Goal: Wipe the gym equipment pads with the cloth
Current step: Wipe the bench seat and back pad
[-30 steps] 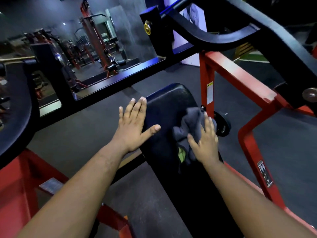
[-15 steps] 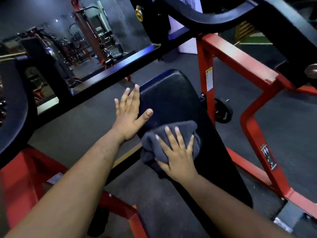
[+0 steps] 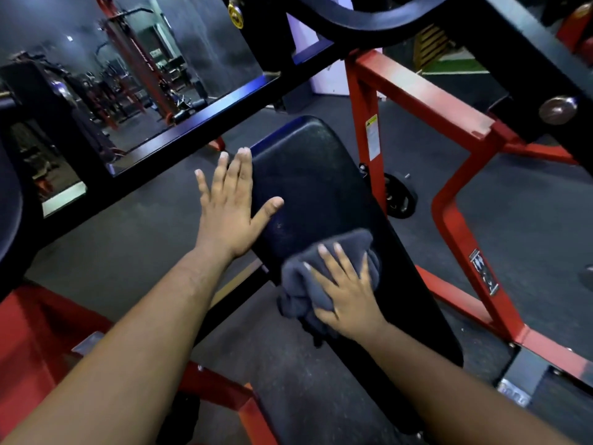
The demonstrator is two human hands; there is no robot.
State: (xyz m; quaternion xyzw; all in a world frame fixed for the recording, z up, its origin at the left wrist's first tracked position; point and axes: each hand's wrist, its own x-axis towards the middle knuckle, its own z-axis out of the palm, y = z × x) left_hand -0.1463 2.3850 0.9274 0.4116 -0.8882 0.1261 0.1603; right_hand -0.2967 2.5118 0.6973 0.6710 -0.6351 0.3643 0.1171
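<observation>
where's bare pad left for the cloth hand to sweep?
Free: the upper pad, between the left hand on its left edge and the red frame post on its right. Crowded: mid-pad, where the right hand presses the cloth.

Red frame (image 3: 417, 91): running as a sloping beam up and to the right of the right hand, with an upright post standing just beyond it.
Warning sticker (image 3: 372, 136): sitting on that post, above the right hand.
Weight plate (image 3: 399, 200): lying on the floor at the post's foot, up and right of the right hand.
Black crossbar (image 3: 192, 123): stretching across just beyond the left hand's fingertips.
Mirror (image 3: 128, 59): showing other gym machines, far above the left hand.
Rubber floor (image 3: 112, 245): spreading dark grey under and left of the left hand.
</observation>
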